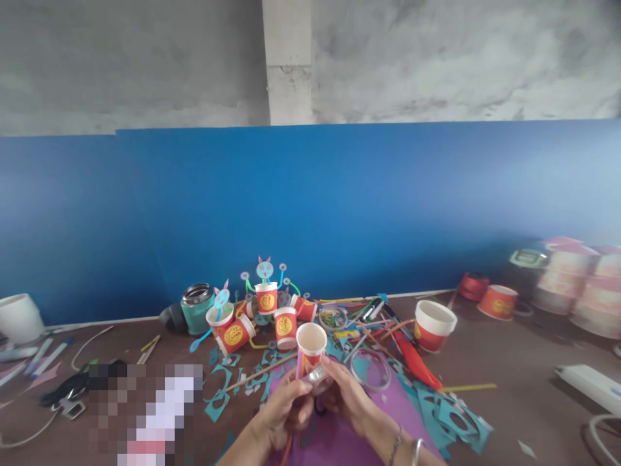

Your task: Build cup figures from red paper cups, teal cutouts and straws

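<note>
Low in the middle of the head view, my left hand (pixel 288 408) and my right hand (pixel 352 396) meet, both with closed fingers. Between them is a shiny roll of clear tape (pixel 317 375), with my right fingers around its far side and my left thumb at its near side. A thin purple strip (pixel 299 369) stands up out of my left hand; an orange one shows below it. Just beyond my fingers is a red and white paper cup (pixel 311 340), its mouth facing me. A purple sheet (pixel 398 424) lies under my hands.
Behind are several paper cups (pixel 286 328), some bearing blue cat-faced figures (pixel 264 269). Teal paper scraps (pixel 451 421), a red-handled tool (pixel 417 362) and pens (pixel 372 309) litter the table. A teal flask (pixel 197 307) stands left, stacked cups (pixel 435 325) right. A blue panel (pixel 310 207) closes the back.
</note>
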Demonstrator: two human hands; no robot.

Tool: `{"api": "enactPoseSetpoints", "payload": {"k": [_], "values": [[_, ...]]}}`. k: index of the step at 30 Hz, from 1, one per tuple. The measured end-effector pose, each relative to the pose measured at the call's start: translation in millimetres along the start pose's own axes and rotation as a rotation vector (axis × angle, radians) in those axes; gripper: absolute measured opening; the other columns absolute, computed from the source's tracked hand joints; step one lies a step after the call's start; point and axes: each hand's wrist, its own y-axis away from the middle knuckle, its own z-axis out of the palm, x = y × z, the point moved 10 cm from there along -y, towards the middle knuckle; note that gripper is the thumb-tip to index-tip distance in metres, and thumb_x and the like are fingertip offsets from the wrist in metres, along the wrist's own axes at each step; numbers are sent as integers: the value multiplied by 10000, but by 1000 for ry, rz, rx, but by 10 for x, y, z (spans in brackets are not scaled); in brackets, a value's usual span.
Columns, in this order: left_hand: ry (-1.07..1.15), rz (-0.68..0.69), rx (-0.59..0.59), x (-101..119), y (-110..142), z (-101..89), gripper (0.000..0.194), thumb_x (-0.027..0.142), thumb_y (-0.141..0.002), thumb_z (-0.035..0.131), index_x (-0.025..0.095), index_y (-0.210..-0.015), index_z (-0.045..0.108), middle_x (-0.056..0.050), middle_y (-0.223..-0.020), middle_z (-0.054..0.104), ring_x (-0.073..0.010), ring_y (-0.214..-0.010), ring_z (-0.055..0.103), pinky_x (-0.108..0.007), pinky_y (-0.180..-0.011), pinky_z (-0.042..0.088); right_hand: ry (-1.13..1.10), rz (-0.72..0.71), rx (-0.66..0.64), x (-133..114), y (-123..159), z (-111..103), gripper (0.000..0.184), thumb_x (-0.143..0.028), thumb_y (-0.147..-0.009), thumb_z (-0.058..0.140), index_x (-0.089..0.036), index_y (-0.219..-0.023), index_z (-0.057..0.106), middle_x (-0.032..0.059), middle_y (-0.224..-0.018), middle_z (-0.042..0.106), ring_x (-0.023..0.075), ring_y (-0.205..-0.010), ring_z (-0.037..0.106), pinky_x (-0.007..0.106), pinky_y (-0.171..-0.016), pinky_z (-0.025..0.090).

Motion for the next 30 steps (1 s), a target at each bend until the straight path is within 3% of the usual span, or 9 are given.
{"api": "enactPoseSetpoints", "payload": {"k": [5, 8, 12, 18, 21, 26, 30], "values": [[55, -3, 8, -3, 4, -12, 437, 493, -616, 770, 186, -804, 523, 120, -317, 405, -14, -249, 168, -187, -320, 51, -51, 14, 2, 22, 33, 3, 491, -639, -646, 671, -162, -638, 553, -74, -444, 439, 41, -373, 277, 199, -410, 170], [138, 7, -72, 40, 33, 47, 413, 454, -624, 787, 185, -767, 508, 125, -330, 387, -7, -267, 137, -179, -331, 38, -154, 105, -72, 88, 62, 56, 456, -605, -647, 680, -161, -696, 586, -58, -502, 492, 56, -422, 332, 204, -449, 216], [221, 13, -165, 125, 98, 130, 383, 415, -645, 786, 178, -765, 511, 117, -355, 402, 0, -282, 125, -168, -338, 38, -225, 202, -193, 160, 60, 95, 378, -516, -650, 668, -153, -724, 593, -50, -500, 491, 60, -399, 312, 211, -421, 152], [222, 16, -170, 178, 118, 159, 334, 336, -664, 776, 151, -804, 535, 92, -413, 469, 10, -291, 103, -168, -324, 31, -308, 240, -291, 145, 62, 150, 355, -472, -659, 618, -128, -751, 616, -28, -501, 504, 49, -372, 262, 200, -393, 104], [214, 14, -167, 180, 107, 147, 332, 327, -658, 771, 150, -818, 540, 90, -422, 483, 9, -291, 89, -169, -326, 25, -276, 215, -245, 105, 73, 142, 379, -487, -656, 649, -126, -768, 630, -43, -490, 479, 43, -379, 243, 194, -394, 115], [202, -24, -151, 93, 77, 95, 412, 475, -664, 752, 174, -855, 546, 123, -330, 387, -10, -271, 93, -176, -334, 19, -133, 120, -104, 65, 63, 20, 403, -520, -612, 745, -164, -743, 609, -100, -446, 358, 27, -386, 159, 183, -390, 91], [223, -32, -148, 59, 82, 94, 434, 497, -646, 763, 179, -852, 551, 128, -322, 370, -10, -270, 101, -173, -328, 20, -122, 100, -155, 67, 70, 35, 409, -542, -642, 728, -182, -653, 534, -130, -386, 229, 23, -359, 101, 182, -365, 56]]}}
